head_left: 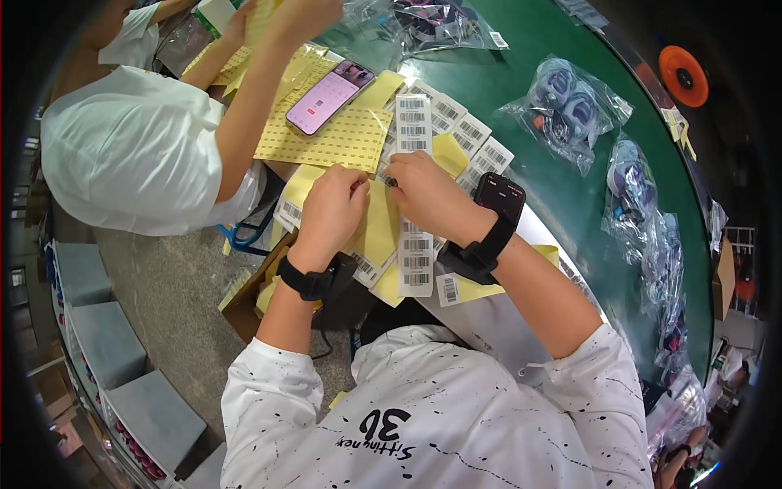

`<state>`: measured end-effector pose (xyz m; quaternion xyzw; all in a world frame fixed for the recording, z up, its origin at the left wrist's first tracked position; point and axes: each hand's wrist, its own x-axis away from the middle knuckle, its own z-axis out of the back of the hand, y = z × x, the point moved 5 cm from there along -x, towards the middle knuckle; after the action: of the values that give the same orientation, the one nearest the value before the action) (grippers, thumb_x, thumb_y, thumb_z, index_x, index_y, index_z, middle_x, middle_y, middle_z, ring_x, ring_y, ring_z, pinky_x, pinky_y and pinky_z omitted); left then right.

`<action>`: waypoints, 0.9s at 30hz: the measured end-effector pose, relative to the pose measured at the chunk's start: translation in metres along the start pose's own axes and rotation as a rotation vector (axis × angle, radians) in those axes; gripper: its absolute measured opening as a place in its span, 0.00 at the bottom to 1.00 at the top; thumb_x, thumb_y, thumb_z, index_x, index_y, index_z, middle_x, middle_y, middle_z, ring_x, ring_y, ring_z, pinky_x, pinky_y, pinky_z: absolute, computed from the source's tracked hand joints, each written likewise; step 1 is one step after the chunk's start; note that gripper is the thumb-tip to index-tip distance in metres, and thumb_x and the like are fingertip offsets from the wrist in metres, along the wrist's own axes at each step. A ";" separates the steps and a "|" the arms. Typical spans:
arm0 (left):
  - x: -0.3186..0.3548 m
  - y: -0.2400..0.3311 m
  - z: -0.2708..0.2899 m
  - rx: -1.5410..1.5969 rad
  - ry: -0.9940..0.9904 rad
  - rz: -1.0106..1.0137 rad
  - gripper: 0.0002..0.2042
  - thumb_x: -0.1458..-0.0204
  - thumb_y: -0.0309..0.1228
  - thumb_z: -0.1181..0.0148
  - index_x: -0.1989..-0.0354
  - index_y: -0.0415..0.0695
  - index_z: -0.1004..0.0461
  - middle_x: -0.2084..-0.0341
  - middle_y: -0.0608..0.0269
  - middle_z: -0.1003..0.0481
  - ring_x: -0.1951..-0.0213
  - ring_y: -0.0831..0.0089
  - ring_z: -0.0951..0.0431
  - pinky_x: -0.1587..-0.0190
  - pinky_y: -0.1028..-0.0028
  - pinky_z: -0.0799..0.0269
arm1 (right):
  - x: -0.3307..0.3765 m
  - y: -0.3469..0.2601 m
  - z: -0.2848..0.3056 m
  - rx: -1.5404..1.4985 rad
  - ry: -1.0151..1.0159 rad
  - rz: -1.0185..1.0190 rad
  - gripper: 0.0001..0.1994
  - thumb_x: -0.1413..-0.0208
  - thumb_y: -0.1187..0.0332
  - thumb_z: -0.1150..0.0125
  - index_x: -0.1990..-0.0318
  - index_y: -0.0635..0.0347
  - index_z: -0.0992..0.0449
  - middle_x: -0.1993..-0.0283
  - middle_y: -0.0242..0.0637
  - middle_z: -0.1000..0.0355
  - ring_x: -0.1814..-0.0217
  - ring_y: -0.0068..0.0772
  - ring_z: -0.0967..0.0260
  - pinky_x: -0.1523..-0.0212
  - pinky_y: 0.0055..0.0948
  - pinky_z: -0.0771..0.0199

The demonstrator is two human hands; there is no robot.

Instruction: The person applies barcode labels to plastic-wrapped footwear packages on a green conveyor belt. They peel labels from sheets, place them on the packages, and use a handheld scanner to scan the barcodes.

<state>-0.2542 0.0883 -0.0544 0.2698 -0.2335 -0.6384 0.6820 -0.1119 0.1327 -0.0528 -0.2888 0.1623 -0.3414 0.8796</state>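
- Head view: two bare hands meet over a messy pile of labels in the middle of the frame.
- The left hand [336, 204] has its fingers bent in, tips close together, by some yellow paper [380, 224]. I cannot tell if it grips anything.
- The right hand [428, 196] is curled too, over the middle of a long white strip [415, 265]. Its tips are partly hidden, so I cannot tell if they pinch something.
- Both hands are close, maybe because small, thin labels need fingertips from two sides.
- The strip lies on top, printed side up, perhaps so it is easy to see and reach.
- More labels [471, 134] fan out to its upper right, overlapping, maybe to save room.
- A phone [330, 98] lies face up on a yellow sheet [326, 151], likely so its lit screen can be seen.
- Bagged shoes [562, 106] sit on the green surface [533, 183], upper right, perhaps to leave the labels room.
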 end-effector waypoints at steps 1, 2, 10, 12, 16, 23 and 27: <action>0.001 0.002 -0.001 -0.020 0.008 -0.034 0.08 0.47 0.28 0.43 0.66 0.36 0.22 0.70 0.49 0.25 0.66 0.52 0.24 0.61 0.62 0.28 | 0.002 0.000 0.000 -0.002 0.016 0.005 0.07 0.52 0.78 0.45 0.65 0.70 0.26 0.62 0.47 0.30 0.54 0.53 0.34 0.52 0.43 0.32; 0.002 0.002 -0.001 -0.039 0.015 -0.070 0.08 0.47 0.27 0.43 0.65 0.35 0.23 0.70 0.48 0.24 0.67 0.54 0.23 0.62 0.65 0.28 | 0.003 0.001 0.000 -0.003 0.032 0.009 0.07 0.52 0.77 0.45 0.65 0.70 0.26 0.62 0.47 0.30 0.54 0.52 0.34 0.52 0.43 0.32; -0.017 -0.021 -0.011 0.421 -0.177 0.248 0.09 0.47 0.27 0.40 0.64 0.31 0.23 0.72 0.59 0.21 0.69 0.78 0.23 0.62 0.78 0.29 | -0.005 0.010 -0.001 -0.026 0.084 -0.083 0.06 0.51 0.75 0.43 0.68 0.69 0.25 0.64 0.47 0.29 0.55 0.52 0.33 0.52 0.42 0.32; -0.019 -0.030 -0.017 0.572 -0.231 0.284 0.08 0.46 0.26 0.39 0.64 0.32 0.23 0.72 0.62 0.22 0.69 0.80 0.24 0.63 0.79 0.30 | -0.008 0.013 -0.002 -0.044 0.090 -0.118 0.06 0.52 0.74 0.42 0.68 0.69 0.24 0.64 0.47 0.29 0.56 0.51 0.33 0.53 0.42 0.32; -0.024 -0.027 -0.018 0.587 -0.308 0.281 0.07 0.47 0.25 0.39 0.64 0.32 0.23 0.72 0.66 0.23 0.70 0.82 0.26 0.65 0.80 0.31 | -0.011 0.018 -0.004 -0.055 0.114 -0.126 0.07 0.52 0.73 0.40 0.68 0.69 0.22 0.65 0.47 0.29 0.56 0.50 0.32 0.53 0.41 0.31; -0.024 -0.025 -0.022 0.622 -0.280 0.286 0.07 0.46 0.25 0.40 0.63 0.32 0.23 0.72 0.68 0.23 0.69 0.83 0.27 0.65 0.81 0.32 | -0.014 0.019 -0.006 -0.073 0.173 -0.151 0.08 0.52 0.71 0.43 0.74 0.68 0.23 0.67 0.52 0.27 0.60 0.54 0.29 0.57 0.46 0.28; -0.024 -0.025 -0.022 0.513 -0.251 0.202 0.08 0.44 0.26 0.42 0.63 0.31 0.23 0.72 0.68 0.23 0.69 0.83 0.27 0.65 0.80 0.32 | -0.018 0.018 -0.004 -0.070 0.097 -0.166 0.07 0.53 0.73 0.44 0.75 0.66 0.22 0.69 0.50 0.26 0.63 0.53 0.28 0.60 0.46 0.27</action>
<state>-0.2601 0.1129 -0.0874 0.3274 -0.4953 -0.5158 0.6176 -0.1179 0.1547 -0.0658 -0.3151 0.1921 -0.4208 0.8287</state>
